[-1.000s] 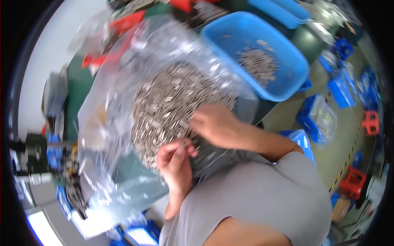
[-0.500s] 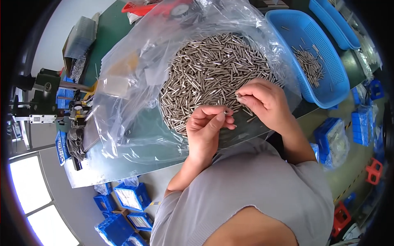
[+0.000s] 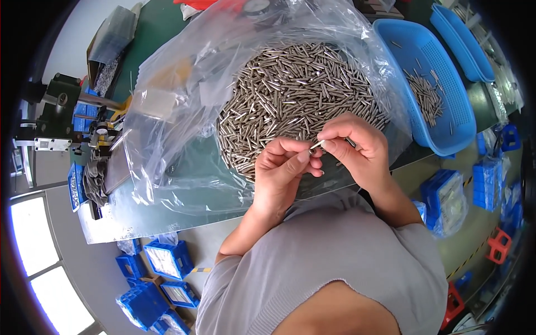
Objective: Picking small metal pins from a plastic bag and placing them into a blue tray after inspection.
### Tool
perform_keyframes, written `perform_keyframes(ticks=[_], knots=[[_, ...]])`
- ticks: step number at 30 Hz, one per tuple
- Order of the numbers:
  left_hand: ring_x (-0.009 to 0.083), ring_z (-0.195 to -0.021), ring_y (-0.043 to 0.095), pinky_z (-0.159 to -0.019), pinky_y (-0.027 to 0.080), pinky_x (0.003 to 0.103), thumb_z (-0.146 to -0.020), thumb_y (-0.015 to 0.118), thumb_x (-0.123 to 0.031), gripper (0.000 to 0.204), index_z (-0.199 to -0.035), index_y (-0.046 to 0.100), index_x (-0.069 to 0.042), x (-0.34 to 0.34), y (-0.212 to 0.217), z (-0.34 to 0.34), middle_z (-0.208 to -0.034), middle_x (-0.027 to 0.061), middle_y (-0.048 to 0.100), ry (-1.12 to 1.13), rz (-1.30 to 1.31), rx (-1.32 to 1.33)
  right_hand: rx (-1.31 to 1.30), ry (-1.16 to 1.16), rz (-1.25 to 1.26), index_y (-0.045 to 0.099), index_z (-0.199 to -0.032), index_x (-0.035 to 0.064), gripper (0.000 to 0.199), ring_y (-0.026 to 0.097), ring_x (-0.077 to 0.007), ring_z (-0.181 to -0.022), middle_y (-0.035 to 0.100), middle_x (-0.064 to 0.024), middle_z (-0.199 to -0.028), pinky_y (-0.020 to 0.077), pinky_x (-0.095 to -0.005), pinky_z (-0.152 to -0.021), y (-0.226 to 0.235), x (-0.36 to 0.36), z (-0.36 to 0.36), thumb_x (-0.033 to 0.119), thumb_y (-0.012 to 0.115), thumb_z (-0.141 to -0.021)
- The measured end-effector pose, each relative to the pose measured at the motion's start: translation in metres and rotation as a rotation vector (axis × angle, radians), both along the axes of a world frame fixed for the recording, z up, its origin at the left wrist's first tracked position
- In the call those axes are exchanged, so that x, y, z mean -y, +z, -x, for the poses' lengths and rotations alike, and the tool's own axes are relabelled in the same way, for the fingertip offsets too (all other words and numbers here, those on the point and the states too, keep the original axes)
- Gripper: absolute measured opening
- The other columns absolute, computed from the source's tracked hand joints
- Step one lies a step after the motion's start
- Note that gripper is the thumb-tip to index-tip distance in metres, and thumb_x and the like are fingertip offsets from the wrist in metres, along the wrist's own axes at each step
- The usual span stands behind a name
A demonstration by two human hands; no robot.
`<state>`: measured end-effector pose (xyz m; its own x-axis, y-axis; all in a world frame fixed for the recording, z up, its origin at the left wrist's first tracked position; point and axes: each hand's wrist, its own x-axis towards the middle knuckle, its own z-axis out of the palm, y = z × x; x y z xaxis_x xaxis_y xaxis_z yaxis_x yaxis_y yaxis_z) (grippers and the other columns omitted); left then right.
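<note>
Centre of the frame: one slim metal pin (image 3: 317,144), pale and shiny, lying slantwise between the fingertips of both hands, just in front of the near edge of the pile. Right hand (image 3: 362,149) pinches its upper end between thumb and forefinger, remaining fingers loosely curled. Left hand (image 3: 279,176), palm partly turned up, has thumb and forefinger closed on a small metal bit (image 3: 312,151) at the pin's lower end; too small to tell whether it is a separate piece or the pin's own tip. Handling, as judged: pin light, rigid, hard to break, likely slick along its smooth side and apt to roll, so best nipped around the shaft with finger pads, one end left free. Pile of pins (image 3: 301,89) beyond: grey-brown, straight, rod-like, some looking tapered, lying at all angles, a few catching bright glints. Under and around it, a clear plastic bag (image 3: 162,162), thin, limp, crinkled, spread wide to the left with sharp highlights. Green table (image 3: 139,58) beneath, flat and smooth-looking. Upper right, a blue basket (image 3: 466,131): moulded plastic, rounded corners, walls pierced with fine holes, a smaller loose heap of pins (image 3: 427,100) on its floor. Beside it, far upper right, a blue tray (image 3: 455,39), long and narrow.
</note>
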<state>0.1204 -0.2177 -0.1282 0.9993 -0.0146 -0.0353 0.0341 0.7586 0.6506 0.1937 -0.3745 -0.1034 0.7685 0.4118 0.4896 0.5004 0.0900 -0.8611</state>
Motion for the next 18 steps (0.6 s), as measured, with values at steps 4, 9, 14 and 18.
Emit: perform_keyframes(ticks=[4, 9, 14, 18], knots=[[0.0202, -0.081, 0.066, -0.072, 0.056, 0.033, -0.091, 0.055, 0.0, 0.011, -0.1, 0.059, 0.003, 0.0, 0.002, 0.0, -0.095, 0.0174, 0.066, 0.01, 0.002, -0.005, 0.0, 0.019, 0.038, 0.065, -0.09, 0.0022, 0.011, 0.062, -0.0153, -0.075, 0.063, -0.0066, -0.083, 0.0497, -0.0261, -0.064, 0.0, 0.004, 0.0, -0.001, 0.068, -0.079], [0.0197, -0.079, 0.066, -0.073, 0.056, 0.032, -0.091, 0.055, 0.0, 0.01, -0.099, 0.06, 0.003, 0.0, 0.003, 0.001, -0.092, 0.0155, 0.066, 0.012, -0.02, 0.015, 0.157, 0.015, 0.127, 0.066, -0.092, 0.0035, 0.015, 0.062, -0.0205, -0.077, 0.065, -0.0071, -0.087, 0.0497, -0.0298, -0.068, 0.002, 0.0, 0.001, 0.001, 0.069, -0.077], [0.0189, -0.077, 0.066, -0.074, 0.056, 0.031, -0.091, 0.055, 0.0, 0.01, -0.099, 0.06, 0.003, 0.001, 0.003, 0.002, -0.09, 0.0136, 0.067, 0.107, 0.011, -0.017, 0.364, -0.061, 0.245, 0.068, -0.098, 0.0044, 0.02, 0.061, -0.0251, -0.084, 0.066, -0.0087, -0.097, 0.0494, -0.0352, -0.073, 0.011, -0.004, 0.009, 0.008, 0.069, -0.078], [0.0189, -0.078, 0.066, -0.074, 0.056, 0.031, -0.09, 0.057, 0.0, 0.01, -0.098, 0.06, 0.004, 0.002, 0.004, 0.001, -0.09, 0.0139, 0.067, 0.071, -0.038, -0.015, 0.221, -0.031, 0.189, 0.068, -0.098, 0.0044, 0.02, 0.061, -0.0225, -0.084, 0.065, -0.0075, -0.092, 0.0492, -0.032, -0.072, 0.002, 0.001, 0.008, 0.003, 0.068, -0.078]])
